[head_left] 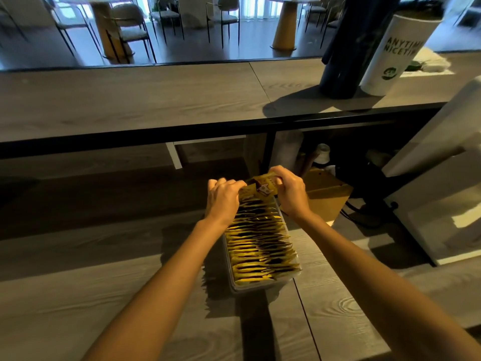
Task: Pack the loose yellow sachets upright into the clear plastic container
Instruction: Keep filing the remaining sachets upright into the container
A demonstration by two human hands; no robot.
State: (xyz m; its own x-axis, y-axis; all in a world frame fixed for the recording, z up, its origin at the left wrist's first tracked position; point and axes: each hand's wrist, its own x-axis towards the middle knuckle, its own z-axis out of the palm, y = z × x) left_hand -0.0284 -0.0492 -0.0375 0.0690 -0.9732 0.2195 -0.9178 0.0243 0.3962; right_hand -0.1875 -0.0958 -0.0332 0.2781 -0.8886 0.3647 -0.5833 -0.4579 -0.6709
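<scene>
With the left hand (223,198) and right hand (291,192) each pinching one end of a yellow sachet (261,187) above the far end of the nearly full clear container (260,287) on the desk (104,295), lower it squarely, keeping it vertical and parallel to the packed row.

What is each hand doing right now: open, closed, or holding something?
Left hand: closed, gripping the left end of a yellow sachet.
Right hand: closed, gripping the same sachet's right end.

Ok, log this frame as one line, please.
phase: packing | left hand: grips held sachets | right hand: grips held sachets | clear plastic container: packed sachets upright, nearly full
</scene>
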